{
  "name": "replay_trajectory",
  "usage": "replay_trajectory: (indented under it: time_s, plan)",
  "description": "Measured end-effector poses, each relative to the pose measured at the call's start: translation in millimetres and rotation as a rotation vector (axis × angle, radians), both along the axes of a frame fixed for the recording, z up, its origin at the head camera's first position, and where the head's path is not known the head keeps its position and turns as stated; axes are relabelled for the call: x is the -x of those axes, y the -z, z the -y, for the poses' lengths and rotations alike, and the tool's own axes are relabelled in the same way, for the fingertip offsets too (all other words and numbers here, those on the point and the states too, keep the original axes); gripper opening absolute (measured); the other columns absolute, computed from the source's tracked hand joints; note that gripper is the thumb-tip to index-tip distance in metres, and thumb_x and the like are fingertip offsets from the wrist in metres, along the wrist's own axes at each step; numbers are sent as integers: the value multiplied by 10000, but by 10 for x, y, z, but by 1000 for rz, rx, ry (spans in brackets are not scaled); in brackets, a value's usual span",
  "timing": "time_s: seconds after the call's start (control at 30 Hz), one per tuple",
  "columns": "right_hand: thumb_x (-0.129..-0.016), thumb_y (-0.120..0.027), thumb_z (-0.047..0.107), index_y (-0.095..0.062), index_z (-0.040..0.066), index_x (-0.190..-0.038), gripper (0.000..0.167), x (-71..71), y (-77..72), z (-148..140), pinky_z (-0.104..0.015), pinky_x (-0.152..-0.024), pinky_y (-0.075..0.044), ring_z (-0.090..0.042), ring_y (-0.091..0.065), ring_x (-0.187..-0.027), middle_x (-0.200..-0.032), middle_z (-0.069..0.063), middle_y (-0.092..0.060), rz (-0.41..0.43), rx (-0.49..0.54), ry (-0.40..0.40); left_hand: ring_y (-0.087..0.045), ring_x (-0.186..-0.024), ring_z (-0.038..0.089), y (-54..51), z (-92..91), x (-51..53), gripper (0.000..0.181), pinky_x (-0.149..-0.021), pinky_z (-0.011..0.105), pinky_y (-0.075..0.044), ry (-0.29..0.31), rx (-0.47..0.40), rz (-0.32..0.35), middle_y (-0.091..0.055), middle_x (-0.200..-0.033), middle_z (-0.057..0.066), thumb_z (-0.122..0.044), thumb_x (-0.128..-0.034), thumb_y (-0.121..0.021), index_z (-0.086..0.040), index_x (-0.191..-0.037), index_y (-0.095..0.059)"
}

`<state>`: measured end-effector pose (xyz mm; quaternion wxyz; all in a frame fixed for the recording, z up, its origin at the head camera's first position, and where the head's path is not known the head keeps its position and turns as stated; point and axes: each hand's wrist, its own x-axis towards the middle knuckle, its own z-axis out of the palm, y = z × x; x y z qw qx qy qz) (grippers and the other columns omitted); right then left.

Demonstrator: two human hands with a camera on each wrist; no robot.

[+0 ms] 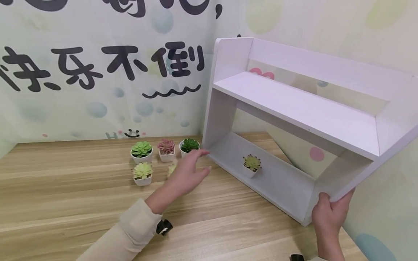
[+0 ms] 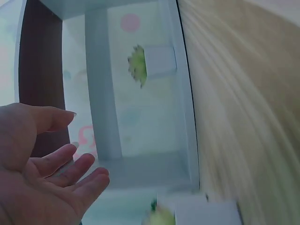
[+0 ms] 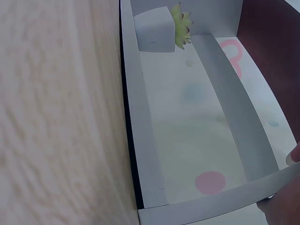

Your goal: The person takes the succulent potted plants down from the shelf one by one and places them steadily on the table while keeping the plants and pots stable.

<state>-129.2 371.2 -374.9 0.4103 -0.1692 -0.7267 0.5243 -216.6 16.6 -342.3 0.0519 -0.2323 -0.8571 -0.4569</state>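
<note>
A white two-tier shelf (image 1: 294, 108) stands at an angle on the right of the wooden table. On its lower board sits a yellow-green succulent (image 1: 251, 164) in a white pot, also visible in both wrist views. My right hand (image 1: 330, 214) grips the shelf's right side panel, thumb in front and fingers behind. My left hand (image 1: 184, 175) reaches toward the shelf's left end, its fingers extended and nothing held; in the left wrist view thumb and fingers are apart. Behind the left hand, a pale succulent (image 1: 171, 168) is partly hidden.
Left of the shelf are more potted succulents: a bright green one (image 1: 142, 151), a pink one (image 1: 167, 149), a dark green one (image 1: 189, 145) and a yellow-green one (image 1: 142, 174). A printed wall cloth (image 1: 107, 108) hangs behind the table (image 1: 65, 188).
</note>
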Motion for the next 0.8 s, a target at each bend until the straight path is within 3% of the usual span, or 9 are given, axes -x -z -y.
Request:
replay_trajectory:
  time_s: [0.17,0.43,0.67,0.8]
  plan:
    - [-919,-347,1,-224,368,-1580,766,7,-8,-1,-243,-1117,-310,-204,-418,-1336,-1486,-58,-440,-8,-11,9,-560,-1328,334,22,-246,14,520,-1129,474,-464,43,-51,23,-599,-1410,172,-178,-928,-716,1,-1389,-556]
    - [-916,-345,3,-208,383,-1579,776,9,-31,-1,-241,-1126,-304,-195,-413,-1346,-1509,-90,-426,-1,-18,12,-535,-1322,409,182,-600,168,616,-1131,501,-453,170,-154,141,-557,-1410,264,-149,-912,-735,72,-1427,-481]
    - [-914,-350,-5,-207,386,-1579,785,6,-13,-10,-242,-1139,-295,-185,-409,-1354,-1510,-89,-426,2,-12,12,-529,-1331,410,336,-886,303,752,-1117,476,-471,134,-161,237,-524,-1445,252,-212,-880,-783,43,-1485,-415]
    - [-922,-355,2,-196,397,-1578,782,7,9,-7,-258,-1153,-292,-187,-407,-1357,-1508,-73,-424,32,6,19,-539,-1330,396,406,-1003,365,780,-1110,468,-480,101,-173,248,-543,-1438,244,-235,-849,-812,46,-1470,-432]
